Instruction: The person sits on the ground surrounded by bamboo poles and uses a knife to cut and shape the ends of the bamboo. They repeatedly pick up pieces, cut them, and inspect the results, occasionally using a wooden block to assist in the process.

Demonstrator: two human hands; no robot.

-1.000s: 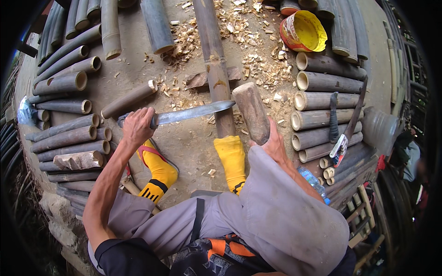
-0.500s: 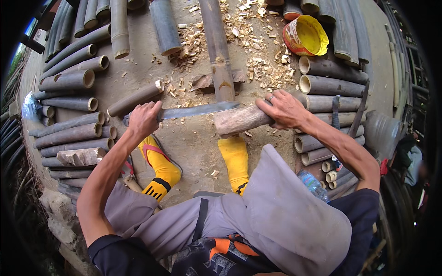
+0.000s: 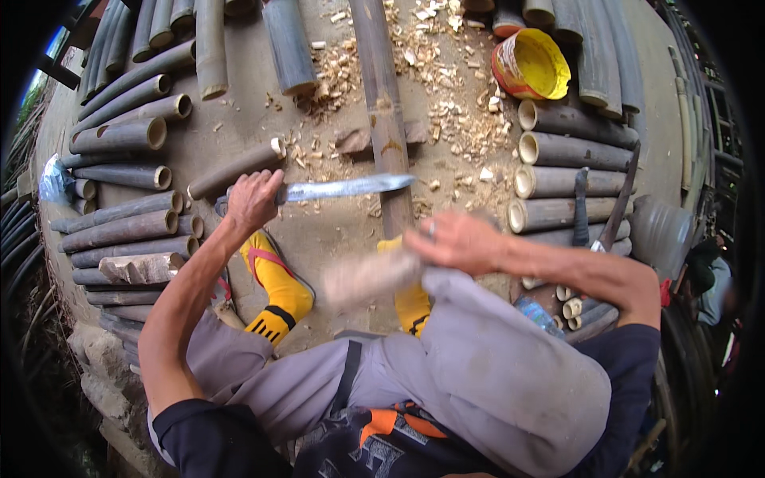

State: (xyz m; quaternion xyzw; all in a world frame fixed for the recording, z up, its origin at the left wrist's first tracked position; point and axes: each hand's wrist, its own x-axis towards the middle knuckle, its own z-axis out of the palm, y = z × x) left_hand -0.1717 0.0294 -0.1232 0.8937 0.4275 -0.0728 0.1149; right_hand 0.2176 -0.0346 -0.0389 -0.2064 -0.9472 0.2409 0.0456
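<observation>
My left hand (image 3: 255, 197) is closed round the handle of a large knife (image 3: 343, 189). Its blade points right, and the tip end lies across a long bamboo pole (image 3: 378, 88), close to the pole's near end. Closer to my body, my right hand (image 3: 454, 240) grips a thick wooden club (image 3: 362, 283). Hand and club are smeared by motion, and the club is apart from the blade. A low block (image 3: 355, 142) sits under the pole. My feet in yellow socks (image 3: 279, 291) are planted below the knife.
Cut bamboo tubes (image 3: 119, 231) lie stacked at left and right (image 3: 574, 182). Pale chips (image 3: 438, 80) litter the ground around the pole. A yellow-lined bucket (image 3: 542, 64) tips at upper right. Another blade (image 3: 617, 199) rests on the right stack, and a plastic bottle (image 3: 538, 315) lies by my knee.
The wooden club and my right hand have swung down and left, away from the blade toward my body. The knife has stayed nearly in place. More of the pole's near end shows.
</observation>
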